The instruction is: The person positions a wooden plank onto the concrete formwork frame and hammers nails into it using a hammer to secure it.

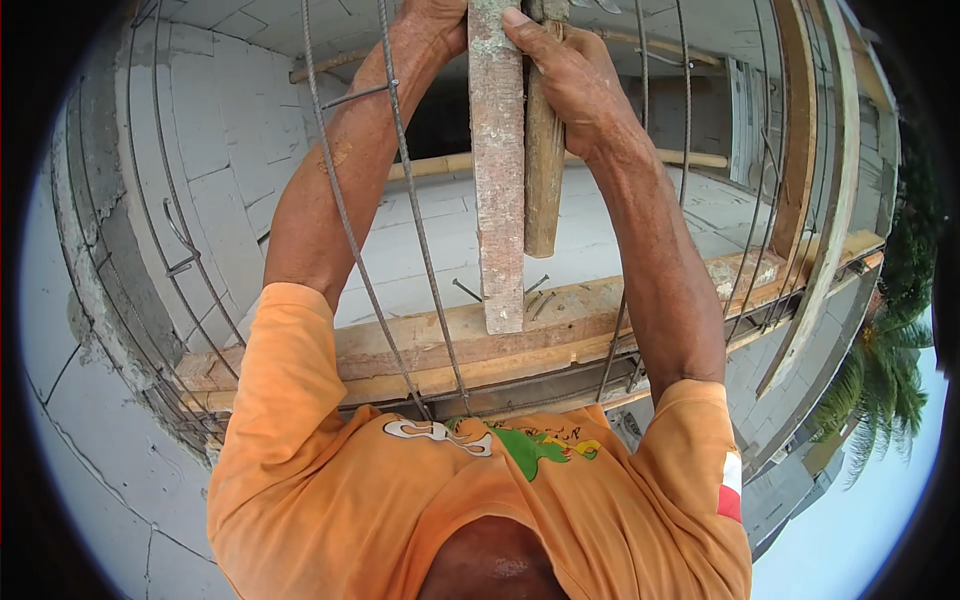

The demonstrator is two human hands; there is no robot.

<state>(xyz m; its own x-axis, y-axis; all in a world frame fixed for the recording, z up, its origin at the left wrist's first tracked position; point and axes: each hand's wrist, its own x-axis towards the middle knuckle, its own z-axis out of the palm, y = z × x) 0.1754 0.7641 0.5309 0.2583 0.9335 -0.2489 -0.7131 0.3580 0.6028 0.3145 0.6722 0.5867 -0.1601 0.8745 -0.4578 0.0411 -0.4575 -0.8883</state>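
Observation:
A rough, weathered wooden plank [497, 180] stands upright in front of me, its lower end over a horizontal timber beam [400, 345]. My left hand [440, 18], partly cut off by the upper edge, is closed at the plank's left side; its fingertips are hidden. Against the plank's right face presses the thumb of my right hand [580, 85]. That hand's fingers close around a hammer [543, 190], whose tapered wooden handle hangs down beside the plank. Grey metal shows at its top. Several nails [538, 284] stick up or lie on the beam near the plank's foot.
Thin steel rods [425, 230] rise on both sides of my arms. Pale block walls [215, 150] stand at the left and behind. Long upright boards [815, 200] lean at the right, with a palm [875, 390] beyond. A bamboo pole [690, 157] crosses behind my right arm.

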